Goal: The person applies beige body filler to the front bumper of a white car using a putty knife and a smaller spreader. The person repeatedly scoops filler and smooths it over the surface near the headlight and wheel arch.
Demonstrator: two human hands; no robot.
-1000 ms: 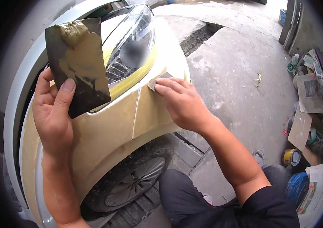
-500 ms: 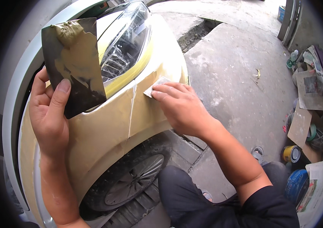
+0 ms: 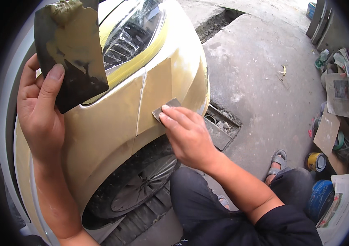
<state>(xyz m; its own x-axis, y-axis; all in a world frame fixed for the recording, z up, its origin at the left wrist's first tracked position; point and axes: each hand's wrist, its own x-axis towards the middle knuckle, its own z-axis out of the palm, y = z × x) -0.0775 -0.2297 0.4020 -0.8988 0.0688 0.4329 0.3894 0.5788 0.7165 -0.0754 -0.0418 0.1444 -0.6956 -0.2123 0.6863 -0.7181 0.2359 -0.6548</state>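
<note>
Left hand [image 3: 41,119] pinches a board [image 3: 74,82]; above that grip, some paste [image 3: 65,13] is left. Right hand [image 3: 191,137] pinches a scraper [image 3: 173,102]; the car [image 3: 100,127] around it looks mostly coated.

We see a blackish board [image 3: 75,91] smeared with olive-tan putty [image 3: 75,39], a grey spreader [image 3: 173,103], and a fender [image 3: 100,123] patched in mustard, tan and whitish cream. Bright yellow edging [image 3: 135,68] stands out; our trousers [image 3: 195,197] look charcoal, the floor [image 3: 260,98] blotchy grey, one tub [image 3: 321,196] blue.
</note>
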